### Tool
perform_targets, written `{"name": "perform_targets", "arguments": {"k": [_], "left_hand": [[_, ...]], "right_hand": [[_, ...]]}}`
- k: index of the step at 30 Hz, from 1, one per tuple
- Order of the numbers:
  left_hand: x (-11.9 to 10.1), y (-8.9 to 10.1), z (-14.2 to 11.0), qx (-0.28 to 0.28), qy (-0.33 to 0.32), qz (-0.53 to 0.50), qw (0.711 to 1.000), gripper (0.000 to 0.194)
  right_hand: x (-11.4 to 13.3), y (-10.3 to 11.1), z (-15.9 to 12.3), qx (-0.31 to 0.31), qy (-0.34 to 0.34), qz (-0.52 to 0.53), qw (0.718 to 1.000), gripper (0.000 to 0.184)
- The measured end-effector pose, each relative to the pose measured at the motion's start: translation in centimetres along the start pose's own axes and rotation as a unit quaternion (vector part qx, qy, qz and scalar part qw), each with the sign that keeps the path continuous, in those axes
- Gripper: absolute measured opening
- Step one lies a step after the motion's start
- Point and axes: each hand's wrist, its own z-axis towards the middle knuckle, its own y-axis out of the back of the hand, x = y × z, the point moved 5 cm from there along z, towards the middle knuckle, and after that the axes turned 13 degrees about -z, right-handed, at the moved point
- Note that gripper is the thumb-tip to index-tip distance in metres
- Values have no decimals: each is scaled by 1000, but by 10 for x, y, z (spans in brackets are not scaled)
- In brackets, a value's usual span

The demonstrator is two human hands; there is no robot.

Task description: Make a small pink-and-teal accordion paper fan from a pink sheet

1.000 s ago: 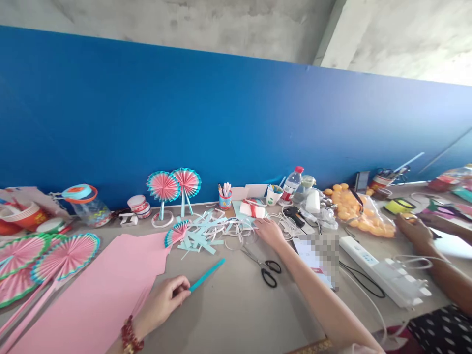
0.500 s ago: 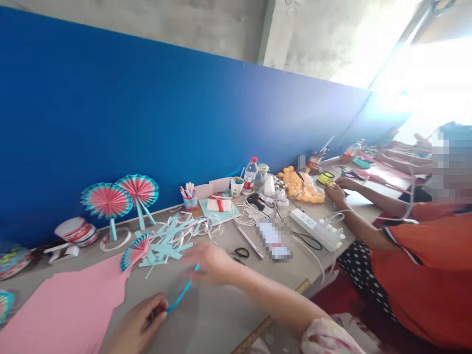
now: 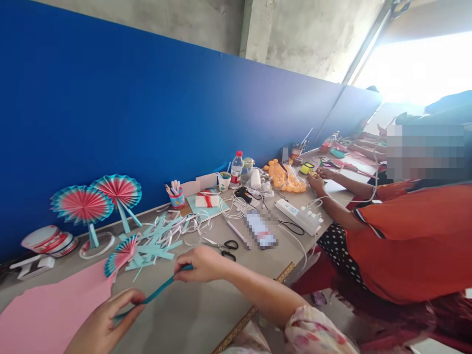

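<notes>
A narrow teal paper strip (image 3: pixel 161 290) is stretched between my two hands above the grey table (image 3: pixel 184 319). My left hand (image 3: pixel 116 314) pinches its lower left end between thumb and fingers. The other end is gripped by my right hand (image 3: pixel 199 265), farther up and to the right. Just beyond lies a pile of pale blue and white paper strips (image 3: pixel 155 248). Black-handled scissors (image 3: pixel 225 246) rest behind my right hand. A small pleated paper fan (image 3: pixel 120 255) lies at the pile's left, on the edge of a pink paper sheet (image 3: pixel 55 309).
Two round pleated fans (image 3: pixel 83 204) lean by the blue partition (image 3: pixel 147 108). A pen cup (image 3: pixel 177 196), a bottle (image 3: pixel 236 169), a phone (image 3: pixel 261 228) and a power strip (image 3: pixel 298 216) stand or lie farther right. A person in an orange shirt (image 3: pixel 405 236) works at the right.
My hands have drawn apart, the left one moving left and showing more fully. The strip looks longer between them. The camera view has shifted rightward.
</notes>
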Motion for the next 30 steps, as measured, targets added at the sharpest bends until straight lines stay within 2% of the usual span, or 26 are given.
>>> {"name": "perform_targets", "arguments": {"k": [3, 6, 9, 13, 16, 18, 22, 27, 30], "left_hand": [[-14, -18, 3, 84, -4, -19, 996, 31], [-24, -30, 5, 88, 8, -35, 995, 33], [-22, -30, 5, 39, 51, -92, 994, 33], [-9, -20, 1, -79, 106, -211, 968, 38], [-4, -21, 2, -104, 124, -285, 945, 39], [-6, -24, 6, -102, 112, -321, 935, 36], [-15, -28, 13, -112, 84, -359, 923, 32], [-28, -22, 12, -141, 61, -366, 918, 28], [-31, -17, 9, -149, 52, -355, 921, 22]], "right_hand": [[11, 9, 6, 15, 34, -44, 998, 13], [17, 13, 9, -20, 34, -29, 999, 10], [5, 17, 2, -79, -10, 3, 997, 14], [-42, 24, -28, -151, -141, -15, 978, 24], [-75, 23, -62, -174, -218, -56, 959, 27], [-88, 16, -83, -150, -259, -143, 943, 28], [-97, -2, -105, -95, -280, -265, 918, 21], [-109, -17, -115, -79, -308, -324, 891, 22], [-113, -19, -117, -85, -299, -329, 892, 19]]}}
